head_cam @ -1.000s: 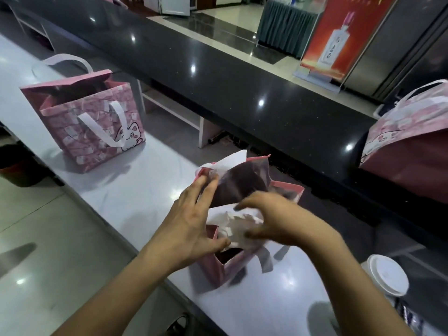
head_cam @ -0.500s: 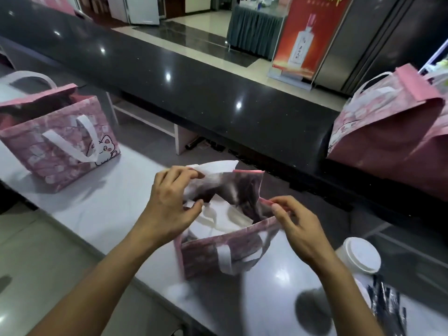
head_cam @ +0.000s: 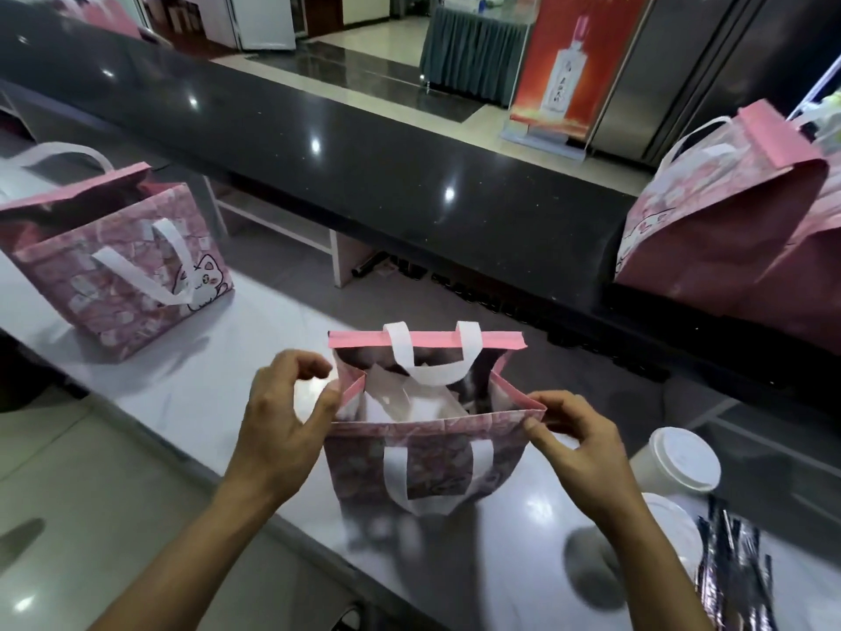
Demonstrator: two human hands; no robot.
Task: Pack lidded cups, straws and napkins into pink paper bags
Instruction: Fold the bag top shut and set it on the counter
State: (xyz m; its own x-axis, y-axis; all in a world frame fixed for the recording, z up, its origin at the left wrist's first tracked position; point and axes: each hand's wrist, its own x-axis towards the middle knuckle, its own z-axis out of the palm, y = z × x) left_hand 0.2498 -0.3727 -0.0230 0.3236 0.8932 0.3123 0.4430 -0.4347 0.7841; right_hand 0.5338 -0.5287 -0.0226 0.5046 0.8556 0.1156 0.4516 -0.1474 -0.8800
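Note:
A small pink paper bag (head_cam: pixel 423 457) with white handles stands open on the white counter (head_cam: pixel 191 380) in front of me. White paper shows inside it. My left hand (head_cam: pixel 284 425) pinches the bag's near left rim corner. My right hand (head_cam: pixel 578 444) pinches the near right rim corner. Two white lidded cups (head_cam: pixel 680 462) stand at the right, the nearer one (head_cam: pixel 669 526) partly hidden by my right forearm. Dark wrapped straws (head_cam: pixel 732 571) lie at the right edge.
A larger pink cat-print bag (head_cam: pixel 113 275) stands open at the left of the counter. More pink bags (head_cam: pixel 728 220) sit on the raised black counter (head_cam: pixel 364 166) at the right. The floor drops off below the counter's near edge.
The bag has been pulled fully open and squared up. My left hand slid from the far rim to the near left corner; my right hand stayed at the right corner. The camera tilted up slightly.

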